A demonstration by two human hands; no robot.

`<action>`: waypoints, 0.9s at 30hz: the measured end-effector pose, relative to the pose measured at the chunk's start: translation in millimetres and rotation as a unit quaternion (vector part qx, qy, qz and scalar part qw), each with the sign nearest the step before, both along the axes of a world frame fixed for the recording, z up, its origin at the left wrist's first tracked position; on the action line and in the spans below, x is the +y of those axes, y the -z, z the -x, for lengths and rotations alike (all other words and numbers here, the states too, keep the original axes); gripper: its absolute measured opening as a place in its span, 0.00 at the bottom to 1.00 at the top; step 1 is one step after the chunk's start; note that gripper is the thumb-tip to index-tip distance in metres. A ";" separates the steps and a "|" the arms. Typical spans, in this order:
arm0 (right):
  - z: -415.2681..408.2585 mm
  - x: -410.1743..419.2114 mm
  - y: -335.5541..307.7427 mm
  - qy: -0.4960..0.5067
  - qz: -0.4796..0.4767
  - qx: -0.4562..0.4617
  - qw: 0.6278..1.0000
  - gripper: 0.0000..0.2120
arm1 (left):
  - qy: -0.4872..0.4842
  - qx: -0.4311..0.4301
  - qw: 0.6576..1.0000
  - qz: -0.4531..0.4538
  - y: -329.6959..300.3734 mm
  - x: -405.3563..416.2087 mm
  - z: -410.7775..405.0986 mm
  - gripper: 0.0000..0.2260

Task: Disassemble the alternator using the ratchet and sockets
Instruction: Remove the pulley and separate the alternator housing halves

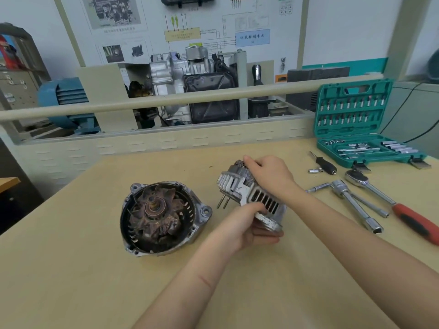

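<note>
From the head camera, I've got the alternator's rear housing point(251, 198) in both hands, lifted just off the table point(71, 269), right of centre. My left hand point(240, 226) cups it from beneath at the near end, fingers curled under the round rim, thumb on the slotted side. My right hand point(268, 176) clamps over the top at the far end, fingertips on what looks like the copper winding side. Two long studs point(223, 202) poke out to the left.

This thing looks like cast metal, so I judge it heavy and rigid, no give. The ribs and slots offer good purchase, but the painted skin is flaking and could be slick. I'd keep my fingers on the casting, not the windings, which look like the delicate part.

The front half with the rusty fan rotor point(154, 216) lies flat on the table to my left, apart from my hands, shaft pointing up. It probably weighs plenty too.

Room to move: open table near me and to the left of the rotor. To my right it's crowded, with the red-handled ratchet point(389, 201), a socket extension bar point(356, 205), a loose socket point(314, 171) and the open green socket case point(356, 129) toward the far right corner. The table's right edge sits close beyond the ratchet, so I'd set down centre or left.
</note>
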State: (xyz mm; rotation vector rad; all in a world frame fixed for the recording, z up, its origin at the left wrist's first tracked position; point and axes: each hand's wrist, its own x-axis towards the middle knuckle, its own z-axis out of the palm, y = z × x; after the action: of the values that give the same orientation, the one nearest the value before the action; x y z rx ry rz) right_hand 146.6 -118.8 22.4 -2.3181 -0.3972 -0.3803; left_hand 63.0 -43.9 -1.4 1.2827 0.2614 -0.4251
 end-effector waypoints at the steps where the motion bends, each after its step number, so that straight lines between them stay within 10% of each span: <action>1: -2.8 1.3 -0.1 -0.004 0.003 0.002 1.000 0.27 | 0.003 0.005 1.000 0.005 -2.3 0.3 -0.1 0.07; 8: -58.4 -47.6 -24.6 0.045 -0.283 0.213 0.934 0.15 | 0.036 0.040 0.997 0.061 24.2 37.4 37.3 0.11; 18: -69.9 -68.5 12.3 0.127 -0.329 0.224 0.909 0.18 | 0.053 0.050 0.994 0.083 43.1 45.1 11.3 0.20; 27: -76.7 -64.0 11.6 0.108 -0.316 0.205 0.920 0.14 | -0.177 -0.234 0.925 -0.242 57.5 40.6 31.2 0.42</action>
State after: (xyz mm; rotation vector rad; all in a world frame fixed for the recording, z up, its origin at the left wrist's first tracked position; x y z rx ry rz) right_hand 223.2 -182.7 10.8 -1.7346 0.1781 -0.0905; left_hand 31.8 -3.3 -58.9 1.7344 0.1895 0.2804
